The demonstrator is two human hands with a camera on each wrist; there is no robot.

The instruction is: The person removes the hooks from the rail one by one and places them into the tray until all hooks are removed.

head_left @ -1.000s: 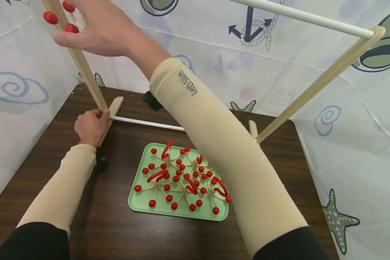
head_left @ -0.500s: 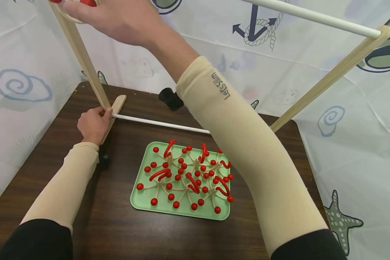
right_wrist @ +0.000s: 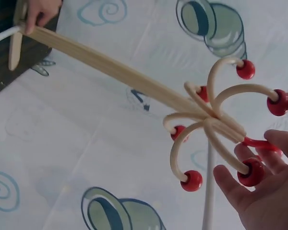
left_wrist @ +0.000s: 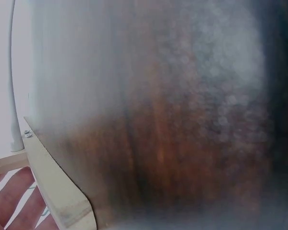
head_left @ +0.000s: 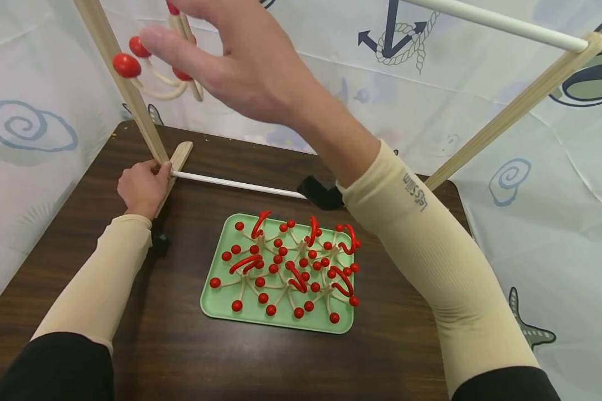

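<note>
My right hand is raised at the upper left in the head view. It holds an ornament with curved cream arms tipped with red balls and a red hook. In the right wrist view, the fingers close around the hook end beside the far end of a wooden post. Low on the left, my left hand grips the bottom of that post, thumb near the lower white bar. The left wrist view is mostly blurred; fingers appear beside a wooden piece.
A green tray on the dark table bears several similar ornaments with red hooks. An upper white bar meets the right post. Patterned cloth hangs behind. Black wrist-camera gear sits under the right wrist.
My right hand first rises with the ornament, then comes down and to the right, the red balls moving along. The left hand stays on the post.
</note>
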